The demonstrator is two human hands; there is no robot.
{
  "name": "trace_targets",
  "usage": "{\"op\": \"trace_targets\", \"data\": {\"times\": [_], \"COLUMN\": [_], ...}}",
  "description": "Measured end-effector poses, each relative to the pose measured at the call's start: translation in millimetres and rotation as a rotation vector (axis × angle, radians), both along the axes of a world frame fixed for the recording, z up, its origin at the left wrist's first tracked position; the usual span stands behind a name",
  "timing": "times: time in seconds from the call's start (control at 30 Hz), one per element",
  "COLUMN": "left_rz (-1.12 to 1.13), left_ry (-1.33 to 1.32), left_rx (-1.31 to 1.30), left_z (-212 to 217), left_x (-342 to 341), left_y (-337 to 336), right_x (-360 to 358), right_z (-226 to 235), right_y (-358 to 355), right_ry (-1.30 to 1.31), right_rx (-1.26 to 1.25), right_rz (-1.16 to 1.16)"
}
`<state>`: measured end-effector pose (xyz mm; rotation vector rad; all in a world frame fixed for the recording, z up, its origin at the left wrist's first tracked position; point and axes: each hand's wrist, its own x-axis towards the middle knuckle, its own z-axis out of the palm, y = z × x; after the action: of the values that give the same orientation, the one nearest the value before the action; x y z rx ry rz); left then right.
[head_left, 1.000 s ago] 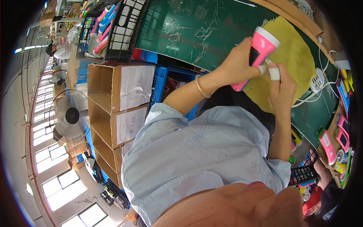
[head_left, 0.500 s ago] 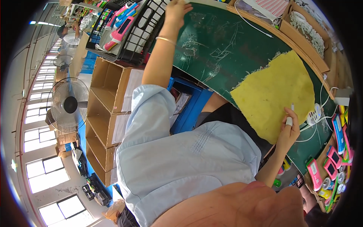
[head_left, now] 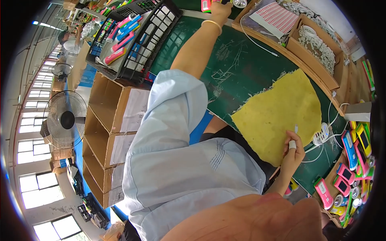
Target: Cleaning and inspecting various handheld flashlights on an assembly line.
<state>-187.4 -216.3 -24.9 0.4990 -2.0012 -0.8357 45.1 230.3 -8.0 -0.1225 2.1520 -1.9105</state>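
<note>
My left hand (head_left: 221, 13) reaches to the top edge of the view, over the far part of the green table. Its fingers are bent at a dark thing beside a pink device (head_left: 206, 5) and a round silver lamp head (head_left: 240, 3); what it grips is partly cut off. My right hand (head_left: 292, 152), with a white wrap on one finger, is closed on a white charging cable. The cable's plug (head_left: 296, 128) sticks up past the fingertips, over a yellow cloth (head_left: 281, 112) with a frayed edge.
A black crate (head_left: 150, 40) of coloured handheld devices stands left, above cardboard compartments (head_left: 120, 110). At right lie a white charger hub (head_left: 321, 134) and piled pink, blue and yellow devices (head_left: 345, 176). A cardboard box (head_left: 335, 78) of small white parts sits behind. A fan (head_left: 66, 119) stands farther left.
My left hand has moved right along the far side of the table, from beside the crate to the pink device. My right hand still holds the cable over the cloth.
</note>
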Motion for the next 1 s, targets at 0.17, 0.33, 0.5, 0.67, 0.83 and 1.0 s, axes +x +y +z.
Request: {"op": "trace_targets", "data": {"times": [0.17,0.33,0.5,0.67,0.83,1.0], "left_rz": [-0.924,-1.387,-1.818,-1.277,-1.082,-0.986], "left_ry": [0.261,-0.078,-0.654,-0.285,-0.323,-0.238], "left_rx": [1.721,2.183,1.342,0.889,1.310,1.587], "left_z": [45.9,-0.8,18.0,10.7,18.5,29.1], "left_x": [144.2,256.7,301.2,287.8,269.1,273.3], "left_y": [68.8,205.2,241.9,253.9,279.1,259.9], "right_x": [1.9,-18.7,42.8,38.3,40.9,28.8], "right_z": [22.8,12.1,43.1,15.4,12.6,16.0], "right_y": [-19.5,-61.1,-44.9,-48.6,-40.7,-11.0], "right_ry": [0.130,-0.313,0.783,0.455,0.557,0.172], "right_rx": [-0.198,-0.628,-0.102,0.387,0.234,0.073], "right_rz": [0.042,0.171,-0.408,-0.056,0.108,0.020]}}
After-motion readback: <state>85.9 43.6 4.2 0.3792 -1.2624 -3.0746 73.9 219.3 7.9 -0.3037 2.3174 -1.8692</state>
